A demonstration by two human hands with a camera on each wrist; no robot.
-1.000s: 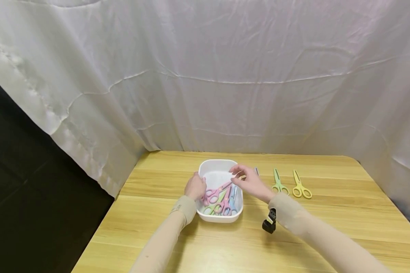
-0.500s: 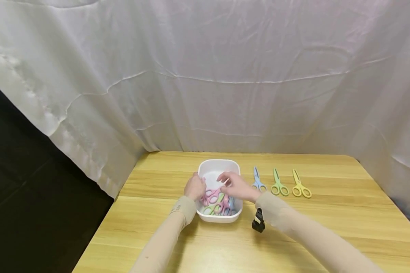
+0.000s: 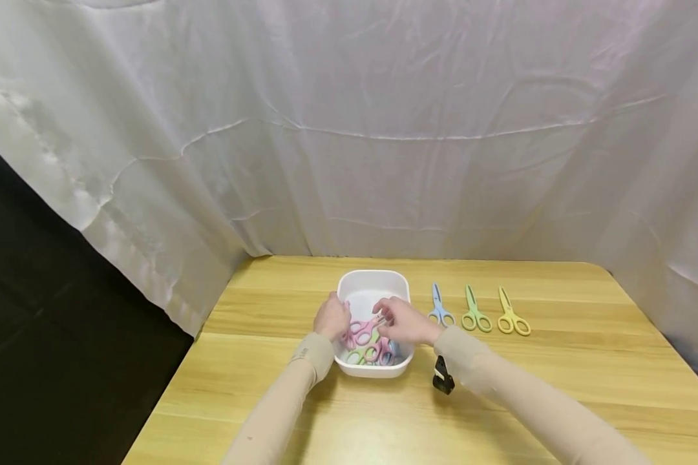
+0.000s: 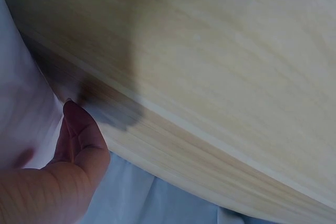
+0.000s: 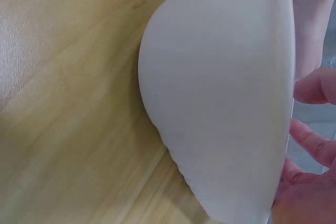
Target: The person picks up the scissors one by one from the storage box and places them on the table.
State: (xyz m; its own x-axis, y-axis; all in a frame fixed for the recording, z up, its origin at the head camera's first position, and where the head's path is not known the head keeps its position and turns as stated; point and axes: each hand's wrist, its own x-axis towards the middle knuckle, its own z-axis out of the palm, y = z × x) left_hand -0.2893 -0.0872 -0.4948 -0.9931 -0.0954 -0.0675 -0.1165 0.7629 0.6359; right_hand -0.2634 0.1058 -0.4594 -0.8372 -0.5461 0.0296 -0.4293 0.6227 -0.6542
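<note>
Materials and surface finishes: smooth plastic, grained wood, draped cloth.
The container appears to be smooth, opaque plastic with a soft sheen; the blue scissors, green scissors and yellow scissors have smooth, plastic-looking handles. The tabletop is wood-grained with a mild gloss; the pale curtain, creased, satin-like cloth; the dark panel, matt; the beige sleeve, matt fabric.

Beige wrist cuffs (small dark marking on the left), blocky black right-wrist attachment

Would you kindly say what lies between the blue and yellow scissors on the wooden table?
Green loop-handled scissors lie between them, in the head view.
</note>
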